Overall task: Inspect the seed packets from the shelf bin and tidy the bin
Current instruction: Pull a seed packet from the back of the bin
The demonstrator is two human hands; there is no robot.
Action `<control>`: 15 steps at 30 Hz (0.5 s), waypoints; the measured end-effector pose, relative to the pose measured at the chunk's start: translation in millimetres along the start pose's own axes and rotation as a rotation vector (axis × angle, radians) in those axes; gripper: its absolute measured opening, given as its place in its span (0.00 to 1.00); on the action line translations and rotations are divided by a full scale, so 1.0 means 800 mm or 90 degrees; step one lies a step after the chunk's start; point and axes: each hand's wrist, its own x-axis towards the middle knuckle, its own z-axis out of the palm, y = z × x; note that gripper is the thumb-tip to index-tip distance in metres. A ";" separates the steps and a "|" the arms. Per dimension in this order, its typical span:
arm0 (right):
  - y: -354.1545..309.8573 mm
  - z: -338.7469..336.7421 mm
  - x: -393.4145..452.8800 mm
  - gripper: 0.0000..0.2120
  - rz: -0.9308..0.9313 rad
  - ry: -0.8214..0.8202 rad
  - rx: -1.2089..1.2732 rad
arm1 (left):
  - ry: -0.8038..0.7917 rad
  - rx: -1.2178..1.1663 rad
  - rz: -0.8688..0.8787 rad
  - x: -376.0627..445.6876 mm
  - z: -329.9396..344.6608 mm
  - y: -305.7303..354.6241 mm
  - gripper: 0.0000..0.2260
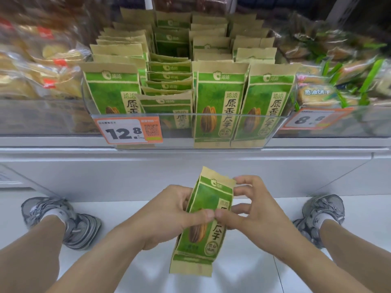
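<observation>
Both hands, left hand (169,214) and right hand (251,216), grip one seed packet (203,235) upright.

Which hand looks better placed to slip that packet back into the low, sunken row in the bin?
Probably the left hand. The sunken row sits up and left of the held seed packet, on that hand's side. The right hand would reach across. It's close, as both hold the packet.

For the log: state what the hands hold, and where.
One seed packet: left hand grips its left edge, right hand its right edge.
</observation>
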 end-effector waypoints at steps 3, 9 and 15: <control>-0.012 -0.011 -0.004 0.33 -0.056 -0.023 -0.035 | -0.023 0.133 0.020 -0.005 -0.011 0.020 0.06; -0.046 -0.021 -0.022 0.17 -0.142 0.027 -0.040 | 0.178 0.247 0.160 -0.018 -0.020 0.049 0.12; -0.078 -0.008 -0.042 0.11 -0.317 0.208 -0.020 | 0.542 0.368 0.598 -0.028 -0.031 0.056 0.15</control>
